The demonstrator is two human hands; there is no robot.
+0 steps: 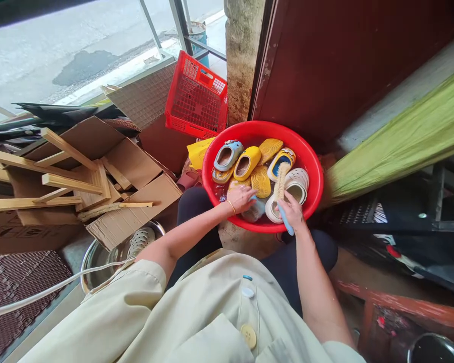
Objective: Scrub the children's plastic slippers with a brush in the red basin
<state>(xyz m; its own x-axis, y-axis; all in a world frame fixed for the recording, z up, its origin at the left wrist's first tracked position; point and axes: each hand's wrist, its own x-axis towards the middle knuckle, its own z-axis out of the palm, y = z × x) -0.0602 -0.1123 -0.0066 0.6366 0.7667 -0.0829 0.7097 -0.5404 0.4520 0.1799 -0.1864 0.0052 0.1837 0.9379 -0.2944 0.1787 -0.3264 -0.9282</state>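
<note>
A red plastic tub (318,166) sits between my knees with several clogs in it. My right hand (292,212) grips the blue handle of a scrub brush (280,184), whose pale bristles point up and away over the white clogs (298,184). At the front left of the tub, my left hand (242,198) reaches in with its fingers stretched out, beside a pale blue item (254,208) that I cannot make out clearly. Farther back lie a yellow clog (247,162), a light blue clog (228,155) and a yellow-and-blue clog (282,164). Some yellow clogs rest sole up.
A red crate (196,96) stands behind the tub, against a wall post. On my left are cardboard (136,201), a wooden stool (94,186) on its side and a metal basin (87,267) holding a shoe. A green cloth (401,136) hangs on the right.
</note>
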